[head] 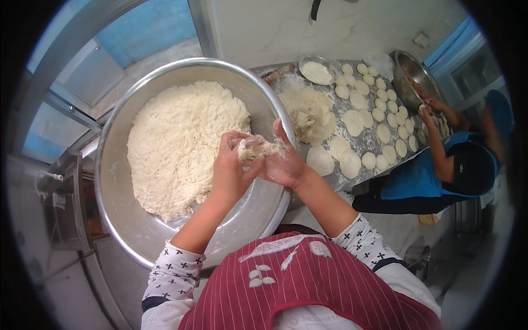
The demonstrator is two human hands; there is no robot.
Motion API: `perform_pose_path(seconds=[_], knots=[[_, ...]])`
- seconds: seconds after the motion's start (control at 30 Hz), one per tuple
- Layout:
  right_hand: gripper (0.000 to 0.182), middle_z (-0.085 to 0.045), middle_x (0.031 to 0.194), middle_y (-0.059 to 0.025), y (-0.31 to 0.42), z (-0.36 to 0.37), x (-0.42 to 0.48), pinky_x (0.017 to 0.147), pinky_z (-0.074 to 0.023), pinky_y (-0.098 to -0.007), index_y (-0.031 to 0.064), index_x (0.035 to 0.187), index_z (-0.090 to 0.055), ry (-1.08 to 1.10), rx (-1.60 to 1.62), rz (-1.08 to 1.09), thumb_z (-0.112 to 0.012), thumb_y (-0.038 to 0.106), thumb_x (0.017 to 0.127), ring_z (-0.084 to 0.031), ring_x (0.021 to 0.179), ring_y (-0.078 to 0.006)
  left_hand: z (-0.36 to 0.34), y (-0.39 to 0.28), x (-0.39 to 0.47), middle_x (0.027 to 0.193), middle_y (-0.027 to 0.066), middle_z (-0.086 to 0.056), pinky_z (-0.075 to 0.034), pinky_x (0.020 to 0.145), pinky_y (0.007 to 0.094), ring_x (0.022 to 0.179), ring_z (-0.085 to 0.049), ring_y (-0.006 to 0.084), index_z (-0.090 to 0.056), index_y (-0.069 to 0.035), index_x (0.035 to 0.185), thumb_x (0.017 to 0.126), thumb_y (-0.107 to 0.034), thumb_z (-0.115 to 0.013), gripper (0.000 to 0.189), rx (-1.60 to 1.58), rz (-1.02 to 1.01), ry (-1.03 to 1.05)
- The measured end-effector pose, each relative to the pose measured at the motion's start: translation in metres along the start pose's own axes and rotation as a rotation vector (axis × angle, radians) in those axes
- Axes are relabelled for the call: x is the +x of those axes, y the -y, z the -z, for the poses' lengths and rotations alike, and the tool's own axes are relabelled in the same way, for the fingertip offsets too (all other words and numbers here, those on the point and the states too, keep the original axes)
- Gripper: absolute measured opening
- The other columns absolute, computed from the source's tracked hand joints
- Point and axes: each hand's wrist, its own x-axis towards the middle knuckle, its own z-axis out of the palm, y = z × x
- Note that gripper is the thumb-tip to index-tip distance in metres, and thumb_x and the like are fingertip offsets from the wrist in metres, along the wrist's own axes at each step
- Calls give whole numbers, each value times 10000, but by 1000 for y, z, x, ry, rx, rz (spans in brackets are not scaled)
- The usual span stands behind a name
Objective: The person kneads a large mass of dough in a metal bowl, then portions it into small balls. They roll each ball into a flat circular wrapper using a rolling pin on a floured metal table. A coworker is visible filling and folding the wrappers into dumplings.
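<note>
Both hands are raised over the right side of a large metal bowl (247, 231). My left hand (235, 165) has its fingers curled round a sticky lump of dough (256, 149). Against the right end of that lump lies the palm of my right hand (286, 163), thumb up and apart, with dough stuck to its skin. A big, rough mass of dough (185, 140) fills the left and middle of the bowl. Beyond the bowl's right rim, a smaller heap of dough (309, 117) rests on a floured table (288, 84).
Several flat dough rounds (350, 163) cover the table. A rolling pin (279, 73) and a bowl of flour (317, 72) stand at its back edge. At the right, a co-worker (437, 169) in a blue apron holds a small dough piece beside a metal bowl of filling (414, 82).
</note>
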Motion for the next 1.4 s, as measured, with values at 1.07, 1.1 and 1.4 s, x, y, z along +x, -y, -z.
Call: perform_pose_path(seconds=[1.07, 1.1, 1.4], knots=[[280, -623, 1028, -102, 9, -17, 45, 753, -500, -269, 63, 1004, -667, -107, -1626, 701, -720, 62, 729, -621, 907, -170, 70, 67, 5, 1401, 148, -415, -383, 997, 500, 1282, -413, 344, -344, -17, 1400, 856, -392, -593, 706, -689, 663, 666], [281, -622, 1024, -103, 2, -18, 49, 751, -500, -275, 68, 1006, -668, -4, -1766, 761, -726, 74, 731, -618, 911, -180, 69, 67, 4, 1403, 152, -411, -381, 1000, 507, 1285, -405, 358, -342, -15, 1400, 859, -411, -585, 713, -644, 636, 713], [75, -663, 782, -34, 20, -13, 16, 709, -489, -268, 41, 844, -673, -309, -1384, 509, -677, 74, 777, -625, 769, -114, 78, 52, 14, 1377, 192, -432, -439, 957, 473, 1224, -473, 360, -369, 10, 1365, 924, -485, -488, 674, -1244, 798, 689]])
